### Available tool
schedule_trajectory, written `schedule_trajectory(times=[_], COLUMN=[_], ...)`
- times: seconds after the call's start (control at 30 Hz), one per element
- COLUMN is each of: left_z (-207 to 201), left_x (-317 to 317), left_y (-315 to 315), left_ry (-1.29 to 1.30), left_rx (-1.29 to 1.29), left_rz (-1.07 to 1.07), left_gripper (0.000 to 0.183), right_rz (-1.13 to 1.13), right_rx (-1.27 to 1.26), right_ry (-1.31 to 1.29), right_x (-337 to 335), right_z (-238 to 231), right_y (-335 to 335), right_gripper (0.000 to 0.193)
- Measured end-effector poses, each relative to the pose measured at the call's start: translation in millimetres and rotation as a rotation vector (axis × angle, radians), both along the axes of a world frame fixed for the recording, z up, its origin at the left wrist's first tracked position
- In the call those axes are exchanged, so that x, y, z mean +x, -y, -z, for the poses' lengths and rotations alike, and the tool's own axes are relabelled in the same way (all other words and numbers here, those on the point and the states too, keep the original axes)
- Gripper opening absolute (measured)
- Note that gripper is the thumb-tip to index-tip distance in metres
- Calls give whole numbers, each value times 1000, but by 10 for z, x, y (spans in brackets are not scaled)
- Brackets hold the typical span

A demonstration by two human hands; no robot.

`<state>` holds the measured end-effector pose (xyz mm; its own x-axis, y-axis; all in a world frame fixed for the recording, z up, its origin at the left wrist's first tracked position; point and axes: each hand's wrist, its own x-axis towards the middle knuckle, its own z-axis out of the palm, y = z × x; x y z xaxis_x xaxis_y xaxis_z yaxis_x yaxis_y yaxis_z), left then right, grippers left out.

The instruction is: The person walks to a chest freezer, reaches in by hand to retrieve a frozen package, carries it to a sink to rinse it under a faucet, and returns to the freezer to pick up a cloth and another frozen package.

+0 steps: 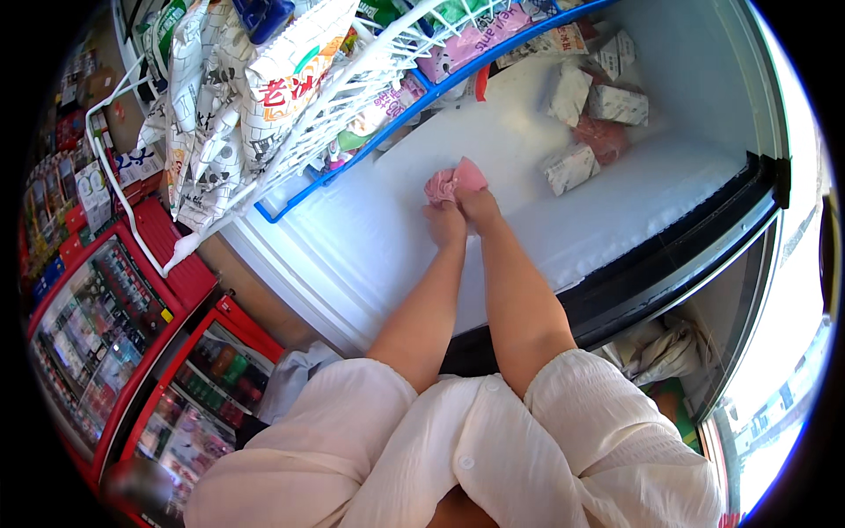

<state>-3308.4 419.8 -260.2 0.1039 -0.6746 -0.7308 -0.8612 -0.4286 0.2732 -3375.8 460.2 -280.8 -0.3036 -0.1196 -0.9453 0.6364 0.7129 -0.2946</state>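
Note:
Both my arms reach down into an open chest freezer [519, 264] with frosted white walls. My left hand [446, 223] is closed on a crumpled pink cloth [440, 187]. Close beside it, my right hand [478, 208] grips the same cloth, whose smooth flap stands up above the fingers. The fingertips are partly hidden behind the cloth and the hands. To the right of the hands, several white wrapped blocks [570, 169] and a pinkish bag [600, 138] lie on the freezer floor.
A white wire basket [304, 145] full of wrapped frozen treats [286, 88] stands at the upper left. A blue rail [396, 123] crosses above the freezer. The black freezer edge [651, 264] runs at the near right. Red display cases [114, 308] stand at the left.

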Motion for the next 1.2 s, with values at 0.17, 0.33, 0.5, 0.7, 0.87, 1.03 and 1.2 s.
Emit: schedule_trajectory(times=[0.17,0.33,0.5,0.7,0.87,1.03,1.2], left_z=[12,388,272,549,306,284,-52], left_x=[-217,62,-168,-39,-126,-28,-27], left_y=[355,475,642,732,815,584,503], left_ry=[109,-1,28,90,225,255,129], left_rx=[-75,-442,-441,-513,-13,168,531], left_rz=[166,306,255,530,663,565,249], left_gripper=[52,40,39,50,50,45,41], right_rz=[24,-117,-288,-781,-1057,-1135,-937], right_rx=[293,339,490,294,356,359,475], right_ry=[-160,-236,-489,-716,-133,-1,-144], right_x=[-119,-183,-450,-423,-538,-391,-261], right_z=[-233,-139,-277,41,-48,-158,-182], right_y=[477,400,408,313,448,214,42], right_gripper=[77,67,61,59,45,50,53])
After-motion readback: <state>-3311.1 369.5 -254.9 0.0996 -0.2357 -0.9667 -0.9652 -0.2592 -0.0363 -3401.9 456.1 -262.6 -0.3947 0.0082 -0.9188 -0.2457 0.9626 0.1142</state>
